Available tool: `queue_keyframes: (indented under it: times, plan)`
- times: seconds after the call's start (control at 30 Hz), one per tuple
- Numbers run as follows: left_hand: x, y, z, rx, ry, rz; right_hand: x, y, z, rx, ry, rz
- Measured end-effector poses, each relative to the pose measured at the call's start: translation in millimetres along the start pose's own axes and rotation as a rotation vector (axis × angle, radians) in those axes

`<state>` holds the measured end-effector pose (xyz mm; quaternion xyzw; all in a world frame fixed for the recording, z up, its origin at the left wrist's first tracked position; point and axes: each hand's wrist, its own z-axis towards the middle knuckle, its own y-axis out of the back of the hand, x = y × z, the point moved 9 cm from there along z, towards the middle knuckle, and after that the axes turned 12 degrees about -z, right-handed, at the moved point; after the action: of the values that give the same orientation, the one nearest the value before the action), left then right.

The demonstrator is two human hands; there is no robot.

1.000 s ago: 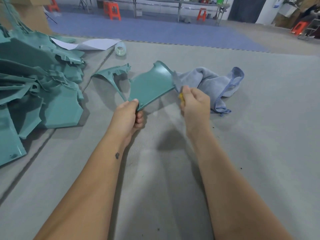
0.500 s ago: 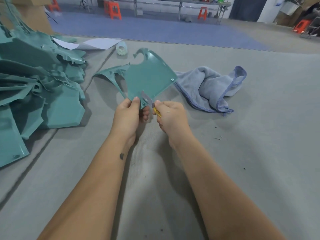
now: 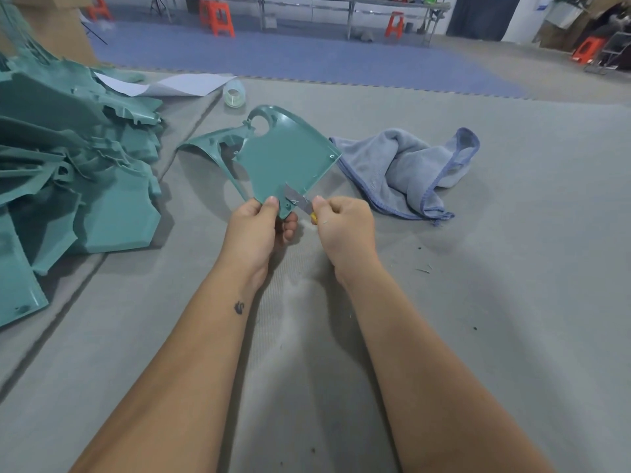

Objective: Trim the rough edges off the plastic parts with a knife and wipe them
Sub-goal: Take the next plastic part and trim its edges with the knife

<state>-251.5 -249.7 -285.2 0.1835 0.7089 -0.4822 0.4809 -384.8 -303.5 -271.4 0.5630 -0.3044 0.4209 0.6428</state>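
Head view showed the left hand (image 3: 254, 227) gripping a teal plastic panel (image 3: 286, 158) while the right hand (image 3: 345, 223) gripped a utility knife (image 3: 298, 201), trimming its lower edge; wiping with the blue cloth (image 3: 406, 169) likely came next.

Held plastic part (image 3: 286, 158) centre above mat (image 3: 512, 268), knife (image 3: 300, 201) at its lower-right edge, left hand (image 3: 254, 230) below part, right hand (image 3: 345, 227) just right of it, cloth (image 3: 403, 169) right on mat, parts pile (image 3: 68, 165) far left, tape roll (image 3: 234, 93) behind, paper sheet (image 3: 177, 85) left of roll, stools (image 3: 218, 15) far back.
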Motion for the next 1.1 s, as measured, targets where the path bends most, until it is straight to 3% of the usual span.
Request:
queue_keyframes:
  times: [0.17, 0.37, 0.63, 0.77, 0.97, 1.1]
  plan:
    - [1.0, 11.8, 2.0, -0.083, 0.029, 0.025, -25.7, 42.9, 22.2, -0.205, -0.103, -0.019]
    - [-1.1, 8.3, -0.1, -0.064, 0.0, 0.043, -29.9, 51.6, 22.5, -0.249, -0.101, 0.221]
    - [-5.7, 11.6, 2.2, -0.074, -0.102, 0.132, -2.5, 40.2, 10.4, -0.115, 0.092, 0.137]
    - [-14.6, 16.7, 3.7, -0.095, -0.208, 0.264, 3.7, 32.9, 8.4, 0.023, 0.125, 0.291]
    - [-17.6, 7.6, 0.2, -0.02, -0.247, 0.295, 13.9, 3.8, 0.7, 0.288, 0.214, 0.225]
    - [-18.6, 8.8, -0.2, -0.005, -0.23, 0.211, 16.8, 3.4, 0.4, 0.249, 0.251, 0.099]
